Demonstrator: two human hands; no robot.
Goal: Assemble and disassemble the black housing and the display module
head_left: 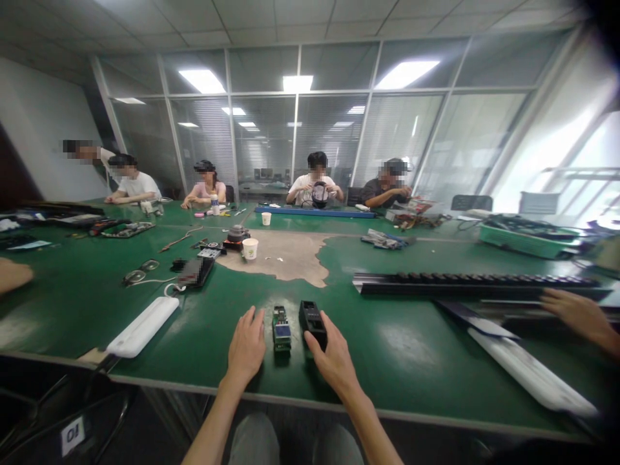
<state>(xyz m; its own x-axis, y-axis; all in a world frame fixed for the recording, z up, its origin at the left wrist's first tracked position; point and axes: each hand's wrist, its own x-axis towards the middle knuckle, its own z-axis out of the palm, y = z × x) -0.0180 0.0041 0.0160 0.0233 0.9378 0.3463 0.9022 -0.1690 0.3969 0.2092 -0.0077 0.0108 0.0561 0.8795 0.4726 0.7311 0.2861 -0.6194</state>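
Note:
On the green table in front of me lies a narrow circuit board (pixel 281 329) with a small bluish panel on it. My left hand (pixel 247 343) rests just left of the board, palm down, fingers stretched out and holding nothing. Right of the board is a black plastic casing (pixel 310 316) with openings in its top. My right hand (pixel 334 354) grips this casing, with the thumb at its near left edge and the fingers along its right side. A gap separates the board from the casing.
White power strips (pixel 144 327) lie left and right, the right one beside long black rails (pixel 465 284). A paper cup (pixel 250 248), glasses (pixel 140 272) and a green basket (pixel 527 240) stand farther off. A co-worker's hand (pixel 578 314) reaches in from the right. Several people sit opposite.

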